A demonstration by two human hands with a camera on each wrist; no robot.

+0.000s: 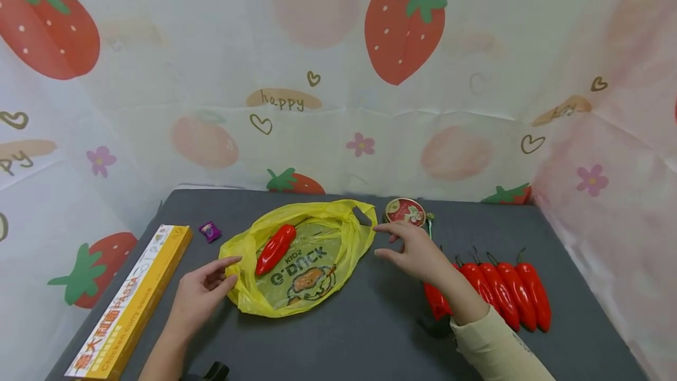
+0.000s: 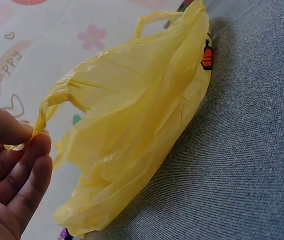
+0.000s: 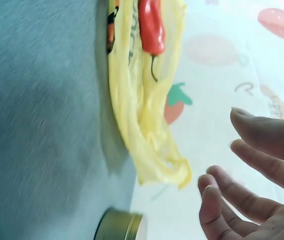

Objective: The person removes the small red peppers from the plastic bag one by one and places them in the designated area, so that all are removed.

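A yellow plastic bag [image 1: 285,214] with a printed duck lies spread on the table with its mouth open. One shiny red chili pepper [image 1: 276,249] rests inside it. At the bag's left side, my left hand [image 1: 198,296] pinches a twisted bit of yellow plastic [image 2: 41,120] between thumb and fingers, plainest in the left wrist view. My right hand [image 1: 418,251] hovers by the bag's right handle [image 1: 366,211], its fingers spread and holding nothing; in the right wrist view a gap separates the fingertips from the bag. The pepper's dark stem [image 3: 154,68] shows there too.
Several red chili peppers [image 1: 534,293] lie in a row at the right, partly behind my right forearm. A round tin [image 1: 405,211] stands at the back beside a thin utensil [image 1: 430,225]. A purple wrapped sweet [image 1: 210,231] and a long pasta box [image 1: 132,304] lie left.
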